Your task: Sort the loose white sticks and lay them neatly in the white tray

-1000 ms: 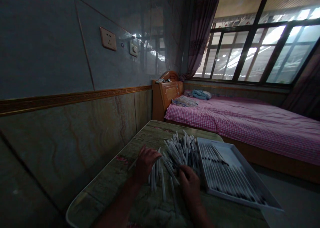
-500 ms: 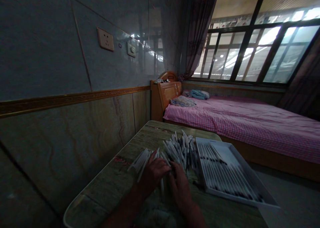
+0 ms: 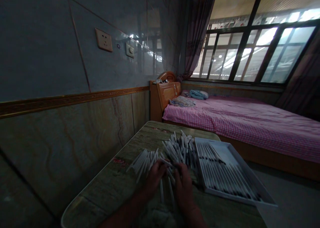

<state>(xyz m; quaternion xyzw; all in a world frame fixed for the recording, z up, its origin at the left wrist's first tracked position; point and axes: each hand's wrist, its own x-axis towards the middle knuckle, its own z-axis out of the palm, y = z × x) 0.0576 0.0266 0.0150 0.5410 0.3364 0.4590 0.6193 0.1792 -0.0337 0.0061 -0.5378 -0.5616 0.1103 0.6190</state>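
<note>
Thin white sticks lie in a loose heap [image 3: 178, 149] on the marbled green tabletop [image 3: 155, 131], and a fanned bunch [image 3: 143, 162] lies to its left. My left hand [image 3: 155, 176] and my right hand [image 3: 183, 184] are close together at the heap's near edge, fingers among the sticks. Several loose sticks lie under and between them. Whether either hand grips a stick is hidden in the dim light. To the right, a white tray [image 3: 232, 158] holds sticks side by side, their dark-marked parts forming bands.
The table's left edge runs along a tiled wall with a power socket [image 3: 103, 40]. The tray's near corner overhangs the table's right side above the floor. Beyond stands a bed with a pink checked sheet [image 3: 240, 121], below a large window [image 3: 250, 44].
My hands have come closer together at the heap's near edge. The fanned bunch now shows fully left of my left hand. The whole view has drifted slightly.
</note>
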